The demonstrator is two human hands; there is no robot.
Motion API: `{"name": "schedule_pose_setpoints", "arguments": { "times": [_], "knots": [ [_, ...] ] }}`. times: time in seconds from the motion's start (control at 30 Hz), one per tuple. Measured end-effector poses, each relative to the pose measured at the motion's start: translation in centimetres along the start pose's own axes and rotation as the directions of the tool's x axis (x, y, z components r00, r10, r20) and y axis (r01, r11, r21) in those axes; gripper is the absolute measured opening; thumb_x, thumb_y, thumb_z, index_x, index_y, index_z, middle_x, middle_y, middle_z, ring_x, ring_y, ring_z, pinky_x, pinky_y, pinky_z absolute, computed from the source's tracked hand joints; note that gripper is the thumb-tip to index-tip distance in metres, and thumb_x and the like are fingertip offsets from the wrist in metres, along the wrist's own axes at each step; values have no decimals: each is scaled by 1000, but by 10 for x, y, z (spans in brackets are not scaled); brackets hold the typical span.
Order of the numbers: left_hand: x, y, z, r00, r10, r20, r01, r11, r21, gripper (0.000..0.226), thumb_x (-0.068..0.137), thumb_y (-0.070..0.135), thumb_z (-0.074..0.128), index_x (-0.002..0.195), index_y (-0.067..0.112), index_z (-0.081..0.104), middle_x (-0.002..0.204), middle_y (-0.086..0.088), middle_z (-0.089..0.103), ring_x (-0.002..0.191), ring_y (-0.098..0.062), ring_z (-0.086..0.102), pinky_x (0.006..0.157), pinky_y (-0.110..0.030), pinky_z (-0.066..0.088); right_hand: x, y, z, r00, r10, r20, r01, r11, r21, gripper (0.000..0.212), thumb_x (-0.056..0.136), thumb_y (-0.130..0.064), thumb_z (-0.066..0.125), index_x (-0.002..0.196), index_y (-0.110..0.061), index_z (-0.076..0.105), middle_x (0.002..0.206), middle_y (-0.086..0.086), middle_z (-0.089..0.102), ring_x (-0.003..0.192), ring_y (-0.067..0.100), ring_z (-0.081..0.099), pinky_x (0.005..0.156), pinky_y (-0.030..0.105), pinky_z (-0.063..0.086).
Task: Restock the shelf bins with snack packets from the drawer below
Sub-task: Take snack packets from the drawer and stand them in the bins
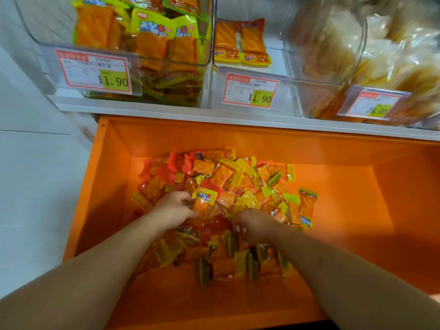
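The open orange drawer [371, 210] holds a heap of snack packets [240, 182], yellow, green and red-edged. My left hand [173, 210] reaches into the heap and grips a yellow-topped packet [202, 201] between thumb and fingers. My right hand [252, 225] lies knuckles-up in the pile with fingers curled down among the packets; what it holds is hidden. Above, on the white shelf [166, 110], stand three clear bins: the left bin [47, 46] well filled with yellow-green packets, the middle bin [283, 77] with just two packets [242, 44], the right bin [333, 75] full of pale packets.
Price tags hang on the bin fronts: 11.90 on the left [95, 72] and middle [252, 92], 29.90 on the right [373, 106]. A white wall panel [35, 163] borders the drawer on the left. The drawer's front floor [190, 301] is bare orange.
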State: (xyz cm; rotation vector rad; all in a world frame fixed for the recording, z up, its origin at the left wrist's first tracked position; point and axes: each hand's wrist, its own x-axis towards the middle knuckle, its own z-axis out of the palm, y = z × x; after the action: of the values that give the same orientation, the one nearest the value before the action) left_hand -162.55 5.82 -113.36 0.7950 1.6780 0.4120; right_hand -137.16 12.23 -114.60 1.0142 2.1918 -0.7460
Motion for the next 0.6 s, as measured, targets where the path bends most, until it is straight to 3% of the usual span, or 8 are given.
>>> {"name": "schedule_pose_setpoints", "arguments": {
  "times": [0.1,0.2,0.27,0.33,0.37,0.43,0.5,0.6],
  "knots": [
    [-6,8,-6,1000,-9,-12,9,1000,-11,28,71,19,83,96,24,73,96,3,79,95,-22,74,93,-44,58,-8,-3,-20,997,0,-74,17,974,224,11,84,-13,79,95,-13,75,89,2,71,86,17,65,71,29,48],
    [-22,31,-14,1000,15,-25,-16,1000,-16,26,76,19,82,99,24,72,96,5,76,92,-17,69,83,-32,53,-29,-10,-60,990,83,-111,-17,868,497,6,85,-19,85,88,-17,79,64,-6,62,58,9,55,59,26,45],
    [-37,52,-23,998,55,-40,-56,998,-29,27,72,21,83,96,22,72,94,2,76,91,-20,70,80,-33,54,-50,-17,-92,986,106,-129,-12,817,577,6,86,-19,84,89,-16,80,61,-2,62,54,12,55,55,25,45],
    [-57,76,-33,995,93,-47,-96,993,-71,27,70,19,81,96,21,75,93,-1,79,92,-24,74,87,-41,59,-77,-26,-126,970,111,-216,44,795,605,15,87,-17,84,94,-6,78,64,6,65,54,14,59,55,28,52],
    [-69,90,-39,992,114,-53,-119,988,-96,21,75,13,80,95,19,77,91,-2,80,89,-24,75,84,-38,59,-94,-32,-144,952,121,-281,84,780,620,19,87,-15,84,93,0,75,66,9,65,53,13,61,55,30,55],
    [-97,117,-48,986,159,-49,-164,976,-139,15,86,2,74,96,13,77,85,-3,78,75,-14,75,63,-20,54,-130,-45,-177,899,139,-415,185,738,649,18,87,-11,83,83,1,70,68,14,65,54,14,64,54,30,56],
    [-127,139,-56,980,194,-40,-198,965,-171,13,92,2,69,100,11,75,81,-3,72,54,-4,66,44,-13,40,-169,-61,-207,825,141,-548,309,699,645,9,88,-7,82,82,-8,75,66,16,65,56,18,64,56,34,58],
    [-170,164,-69,967,253,-34,-254,942,-220,15,94,11,68,107,13,75,93,-10,75,73,-16,62,64,-24,39,-217,-83,-232,615,137,-777,466,731,498,5,86,-8,83,90,-8,80,70,15,68,66,14,64,67,43,56]
  ]
}}
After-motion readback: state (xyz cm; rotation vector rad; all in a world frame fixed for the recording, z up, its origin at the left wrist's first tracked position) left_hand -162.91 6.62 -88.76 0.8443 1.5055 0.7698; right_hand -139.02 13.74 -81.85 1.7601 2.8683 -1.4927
